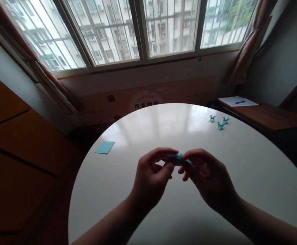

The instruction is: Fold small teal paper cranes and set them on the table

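A small folded piece of teal paper point(178, 158) is pinched between my two hands above the white table. My left hand point(155, 173) grips its left end between thumb and forefinger. On the other side, my right hand point(206, 173) pinches the right end the same way, its lower fingers curled beneath. The fingers cover much of the paper, so its full shape is hidden. At the far right of the table stand three folded teal paper birds point(220, 126). A flat stack of square teal paper point(105, 147) lies near the left edge.
The round white table point(128, 211) has its curved edge at left and back. Beyond its right edge is a brown wooden desk point(278, 114) with a white sheet point(237, 101) and a dark pen on it. A barred window and curtains stand behind.
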A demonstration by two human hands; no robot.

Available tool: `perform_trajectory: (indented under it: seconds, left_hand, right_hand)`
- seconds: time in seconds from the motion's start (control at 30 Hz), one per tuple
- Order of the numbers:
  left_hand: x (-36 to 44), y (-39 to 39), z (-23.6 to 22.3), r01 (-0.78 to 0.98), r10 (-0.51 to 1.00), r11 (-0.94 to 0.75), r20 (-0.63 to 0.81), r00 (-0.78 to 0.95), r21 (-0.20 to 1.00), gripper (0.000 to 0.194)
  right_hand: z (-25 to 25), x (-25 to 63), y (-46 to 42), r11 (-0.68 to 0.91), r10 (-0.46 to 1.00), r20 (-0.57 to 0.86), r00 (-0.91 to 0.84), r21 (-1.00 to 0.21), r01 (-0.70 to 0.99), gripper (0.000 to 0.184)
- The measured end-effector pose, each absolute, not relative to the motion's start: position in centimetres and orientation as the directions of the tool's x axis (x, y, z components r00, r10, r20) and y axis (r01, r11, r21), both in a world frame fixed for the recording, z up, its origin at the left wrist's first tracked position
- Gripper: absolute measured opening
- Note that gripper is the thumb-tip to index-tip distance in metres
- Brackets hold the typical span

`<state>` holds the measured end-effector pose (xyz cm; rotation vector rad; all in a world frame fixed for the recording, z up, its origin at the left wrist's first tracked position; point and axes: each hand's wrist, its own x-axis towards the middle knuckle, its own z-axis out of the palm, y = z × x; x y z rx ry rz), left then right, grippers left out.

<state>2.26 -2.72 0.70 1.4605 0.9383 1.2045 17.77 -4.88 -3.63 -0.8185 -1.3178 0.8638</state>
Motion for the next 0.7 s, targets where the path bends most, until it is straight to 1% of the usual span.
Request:
perform_trajectory:
  seconds: [0.27,0.4,0.5,0.7]
  left_hand:
    - [1.8,-2.1,0.7,-0.186,0.946,-0.106,0.157,0.283,0.977,0.014]
    - [1.7,-1.9,0.6,-0.236,0.945,-0.074,0.143,0.294,0.969,0.026]
    - [1.8,-1.9,0.6,-0.205,0.945,-0.063,0.125,0.303,0.977,0.032]
    - [1.8,-1.7,0.8,-0.088,0.938,0.030,0.003,0.347,0.996,0.022]
  right_hand:
    - [-3.3,18.1,-4.9,0.495,0.869,0.494,0.034,-0.865,-0.085,0.011]
    - [-3.3,18.2,-4.8,0.520,0.854,0.519,0.038,-0.849,-0.088,0.015]
    - [-3.5,18.2,-4.8,0.545,0.838,0.544,0.045,-0.837,-0.047,0.016]
    - [-3.5,18.1,-4.8,0.562,0.826,0.562,0.039,-0.827,0.013,0.018]
